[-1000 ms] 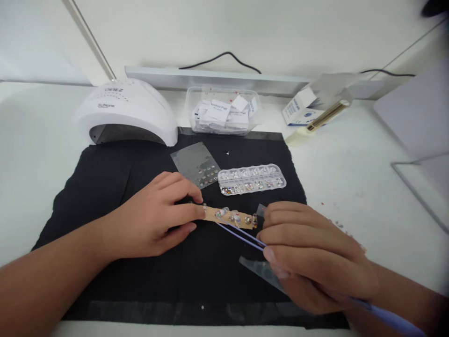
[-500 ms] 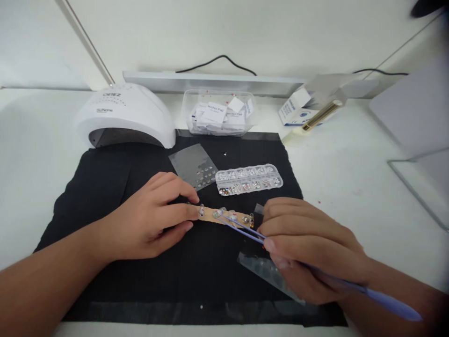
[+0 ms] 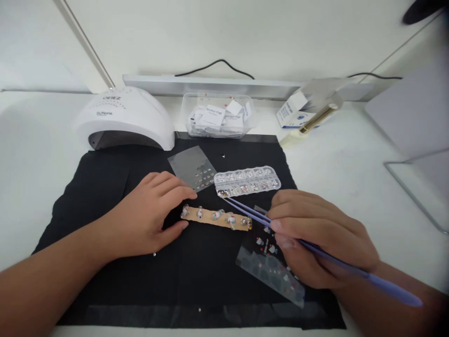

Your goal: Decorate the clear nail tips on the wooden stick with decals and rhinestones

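Observation:
A tan strip (image 3: 207, 222) lies on the black mat (image 3: 168, 285), bearing several decorated clear nail tips (image 3: 217, 215). My left hand (image 3: 154, 213) rests at the strip's left end, holding nothing, thumb apart from the fingers. Purple-blue tweezers (image 3: 351, 267) are gripped in my right hand (image 3: 315, 234). Their tips meet the near left edge of a clear divided case of rhinestones (image 3: 247, 181); whether they hold a stone is too small to tell. A clear sticker sheet (image 3: 271, 276) lies beneath and beside my right hand, partly covered by it.
Behind the mat stand a white nail lamp (image 3: 128, 114), a clear tub (image 3: 219, 132) of alcohol pads and an opened box (image 3: 291, 110). A gold-capped bottle (image 3: 317, 119) is at the right. Another sticker sheet (image 3: 191, 164) lies left of the rhinestone case. Loose stones dot the mat.
The tweezer tips have moved from a nail tip on the strip up to the rhinestone case. My left hand has let go of the strip and drawn slightly left.

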`<state>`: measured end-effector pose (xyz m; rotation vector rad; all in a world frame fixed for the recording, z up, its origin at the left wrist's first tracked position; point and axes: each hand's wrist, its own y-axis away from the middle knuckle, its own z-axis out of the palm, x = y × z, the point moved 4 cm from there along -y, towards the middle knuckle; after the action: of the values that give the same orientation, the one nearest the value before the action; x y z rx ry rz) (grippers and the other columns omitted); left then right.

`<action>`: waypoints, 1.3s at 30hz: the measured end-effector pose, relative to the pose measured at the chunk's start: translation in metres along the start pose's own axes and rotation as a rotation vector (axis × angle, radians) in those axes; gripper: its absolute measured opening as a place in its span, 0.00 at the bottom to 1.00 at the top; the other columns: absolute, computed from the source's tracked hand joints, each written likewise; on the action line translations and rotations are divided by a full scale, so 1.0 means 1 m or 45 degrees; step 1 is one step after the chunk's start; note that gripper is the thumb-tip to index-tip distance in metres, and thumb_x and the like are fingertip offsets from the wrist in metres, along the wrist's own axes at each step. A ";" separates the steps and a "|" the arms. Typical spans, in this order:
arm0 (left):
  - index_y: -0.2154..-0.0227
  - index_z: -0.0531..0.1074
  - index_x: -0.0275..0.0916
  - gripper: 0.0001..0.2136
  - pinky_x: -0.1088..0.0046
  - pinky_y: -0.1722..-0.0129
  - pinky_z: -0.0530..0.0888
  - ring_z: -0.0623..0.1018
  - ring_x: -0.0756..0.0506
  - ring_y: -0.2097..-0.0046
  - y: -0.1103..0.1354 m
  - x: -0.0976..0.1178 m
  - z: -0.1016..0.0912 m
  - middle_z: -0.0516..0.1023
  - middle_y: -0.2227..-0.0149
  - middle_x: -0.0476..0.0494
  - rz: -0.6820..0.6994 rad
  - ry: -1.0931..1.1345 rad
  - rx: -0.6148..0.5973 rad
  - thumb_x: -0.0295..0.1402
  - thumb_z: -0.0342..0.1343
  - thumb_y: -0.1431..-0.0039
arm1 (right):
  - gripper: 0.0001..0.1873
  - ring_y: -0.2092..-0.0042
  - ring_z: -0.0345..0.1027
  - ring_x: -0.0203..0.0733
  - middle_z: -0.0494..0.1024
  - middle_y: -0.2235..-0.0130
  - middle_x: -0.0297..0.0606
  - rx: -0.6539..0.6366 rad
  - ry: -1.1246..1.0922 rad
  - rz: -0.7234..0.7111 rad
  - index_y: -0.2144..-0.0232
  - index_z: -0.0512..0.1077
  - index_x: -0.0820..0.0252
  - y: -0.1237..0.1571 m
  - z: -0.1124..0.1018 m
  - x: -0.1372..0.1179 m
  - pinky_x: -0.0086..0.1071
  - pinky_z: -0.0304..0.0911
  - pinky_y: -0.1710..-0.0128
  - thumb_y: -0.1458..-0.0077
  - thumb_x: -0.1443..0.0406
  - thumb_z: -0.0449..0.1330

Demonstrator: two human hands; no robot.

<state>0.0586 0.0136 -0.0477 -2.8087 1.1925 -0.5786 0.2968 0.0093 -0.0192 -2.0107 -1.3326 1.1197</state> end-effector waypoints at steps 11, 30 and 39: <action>0.51 0.66 0.42 0.13 0.60 0.50 0.65 0.75 0.43 0.54 0.003 -0.003 -0.001 0.77 0.57 0.46 0.045 0.062 -0.048 0.28 0.54 0.37 | 0.09 0.72 0.73 0.38 0.75 0.74 0.34 -0.041 0.241 0.174 0.67 0.69 0.57 0.002 0.003 0.004 0.32 0.72 0.71 0.49 0.75 0.56; 0.48 0.65 0.42 0.14 0.62 0.50 0.65 0.74 0.43 0.53 0.004 -0.004 -0.001 0.76 0.56 0.46 0.036 0.077 -0.078 0.28 0.54 0.36 | 0.07 0.69 0.73 0.40 0.76 0.72 0.34 -0.102 0.260 0.263 0.64 0.69 0.57 0.004 0.011 0.010 0.33 0.70 0.71 0.43 0.73 0.55; 0.48 0.65 0.43 0.14 0.62 0.49 0.65 0.74 0.43 0.51 0.003 -0.006 0.000 0.77 0.55 0.47 0.024 0.071 -0.093 0.29 0.54 0.35 | 0.07 0.69 0.72 0.38 0.75 0.72 0.33 -0.146 0.297 0.199 0.65 0.68 0.58 0.005 0.012 0.010 0.32 0.69 0.68 0.43 0.74 0.55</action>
<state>0.0526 0.0154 -0.0498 -2.8561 1.2740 -0.6284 0.2912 0.0158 -0.0331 -2.2824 -1.1607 0.8575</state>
